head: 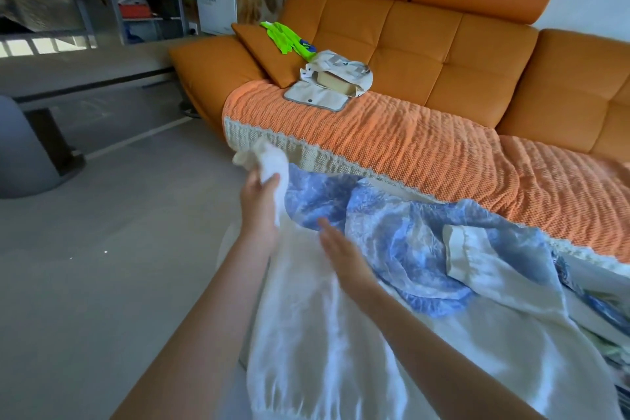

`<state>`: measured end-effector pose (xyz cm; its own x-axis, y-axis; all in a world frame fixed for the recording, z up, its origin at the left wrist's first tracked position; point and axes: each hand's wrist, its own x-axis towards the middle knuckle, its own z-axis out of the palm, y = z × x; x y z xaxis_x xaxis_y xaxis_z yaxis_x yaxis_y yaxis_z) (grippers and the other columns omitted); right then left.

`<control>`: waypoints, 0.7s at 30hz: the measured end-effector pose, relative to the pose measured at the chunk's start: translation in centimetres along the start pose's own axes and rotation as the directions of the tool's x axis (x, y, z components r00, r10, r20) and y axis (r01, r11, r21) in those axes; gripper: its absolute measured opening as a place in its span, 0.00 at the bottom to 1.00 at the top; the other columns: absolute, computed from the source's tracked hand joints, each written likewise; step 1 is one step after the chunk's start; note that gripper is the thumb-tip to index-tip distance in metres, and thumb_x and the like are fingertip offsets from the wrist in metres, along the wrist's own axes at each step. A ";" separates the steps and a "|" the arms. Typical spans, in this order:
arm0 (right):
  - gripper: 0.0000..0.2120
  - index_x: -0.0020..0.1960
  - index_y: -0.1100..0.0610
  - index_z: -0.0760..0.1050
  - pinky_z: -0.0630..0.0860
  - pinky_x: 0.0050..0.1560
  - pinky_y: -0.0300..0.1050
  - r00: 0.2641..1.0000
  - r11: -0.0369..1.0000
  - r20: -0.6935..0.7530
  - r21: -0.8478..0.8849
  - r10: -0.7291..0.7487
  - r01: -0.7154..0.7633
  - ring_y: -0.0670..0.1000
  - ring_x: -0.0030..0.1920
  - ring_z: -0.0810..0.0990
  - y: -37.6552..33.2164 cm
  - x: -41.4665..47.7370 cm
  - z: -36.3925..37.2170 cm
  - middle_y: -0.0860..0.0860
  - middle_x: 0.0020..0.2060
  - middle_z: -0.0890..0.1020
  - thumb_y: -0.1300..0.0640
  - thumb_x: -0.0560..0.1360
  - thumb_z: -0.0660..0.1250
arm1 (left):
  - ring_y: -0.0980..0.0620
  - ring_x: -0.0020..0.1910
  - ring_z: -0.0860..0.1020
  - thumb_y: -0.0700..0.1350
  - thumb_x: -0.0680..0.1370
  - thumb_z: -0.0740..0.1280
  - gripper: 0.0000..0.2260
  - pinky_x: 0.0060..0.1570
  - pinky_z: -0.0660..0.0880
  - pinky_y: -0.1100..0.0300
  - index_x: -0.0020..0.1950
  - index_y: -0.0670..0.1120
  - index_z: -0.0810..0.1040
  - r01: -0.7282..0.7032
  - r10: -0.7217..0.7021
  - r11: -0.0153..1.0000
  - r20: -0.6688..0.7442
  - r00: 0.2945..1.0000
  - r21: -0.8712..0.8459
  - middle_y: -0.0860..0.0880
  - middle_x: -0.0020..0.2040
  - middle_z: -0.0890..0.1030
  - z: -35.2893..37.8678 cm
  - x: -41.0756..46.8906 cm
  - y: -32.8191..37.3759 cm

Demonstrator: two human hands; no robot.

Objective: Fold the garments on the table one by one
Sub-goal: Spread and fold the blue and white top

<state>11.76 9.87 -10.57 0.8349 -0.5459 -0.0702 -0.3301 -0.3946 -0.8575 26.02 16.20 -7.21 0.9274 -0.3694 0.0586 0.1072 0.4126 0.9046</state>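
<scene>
White, sheer fabric was bunched in the left hand (pixel 260 201), whose fingers were curled tight round a gathered end of the white garment (pixel 341 358) and held it raised above the pile, probably to draw the cloth taut so it could be laid out straight. Just to its right, the right hand (pixel 341 251) was released, fingers straight and together, palm turned towards the fabric where white met blue. Whether it touched the cloth could not be told, but the flat pose suited smoothing or setting a fold line. The white garment spread from the raised end down toward the viewer, its left side hanging over the edge of whatever carried it; the table itself was hidden under cloth. Partly beneath it lay a crumpled blue patterned garment (pixel 402 235), with a cream cuffed piece (pixel 467 249), perhaps a sleeve, lying over it further right. More printed fabrics (pixel 600 310) were heaped at the far right. Behind, a cream bag (pixel 335 78) rested on the orange throw (pixel 426 147) near the left end of the sofa (pixel 443 44), out of the way. The folding looked barely begun
</scene>
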 end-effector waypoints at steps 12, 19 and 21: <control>0.37 0.62 0.58 0.71 0.79 0.53 0.57 0.878 0.839 -0.248 0.479 0.410 -0.257 0.57 0.51 0.81 2.2 3.4 -7.2 0.57 0.54 0.80 0.40 0.61 0.75 | 0.51 0.76 0.53 0.59 0.75 0.49 0.30 0.71 0.47 0.41 0.77 0.53 0.53 -0.714 -0.142 0.115 0.723 0.676 0.691 0.50 0.76 0.57 2.5 -5.8 -7.6; 0.29 0.75 0.53 0.56 0.70 0.52 0.45 0.868 0.987 -0.477 0.142 0.137 -0.077 0.54 0.56 0.74 2.1 5.3 -8.4 0.54 0.62 0.74 0.68 0.77 0.57 | 0.47 0.77 0.46 0.62 0.78 0.39 0.30 0.71 0.49 0.42 0.77 0.50 0.50 -0.571 -0.217 -0.204 0.532 0.818 0.795 0.45 0.78 0.49 1.3 -2.4 -6.9; 0.33 0.77 0.53 0.45 0.67 0.59 0.45 0.904 0.995 -0.421 -0.023 0.074 -0.092 0.56 0.68 0.67 2.6 5.5 -8.0 0.55 0.72 0.64 0.67 0.78 0.56 | 0.48 0.77 0.43 0.61 0.80 0.43 0.28 0.71 0.47 0.39 0.77 0.50 0.48 -0.512 -0.242 -0.210 0.464 0.852 0.833 0.45 0.78 0.46 1.0 -2.3 -7.4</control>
<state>12.00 -0.04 -9.12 0.5447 -0.8340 0.0882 -0.4157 -0.3598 -0.8353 22.71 13.20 -13.68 0.5984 -0.8007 0.0266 -0.7961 -0.5907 0.1315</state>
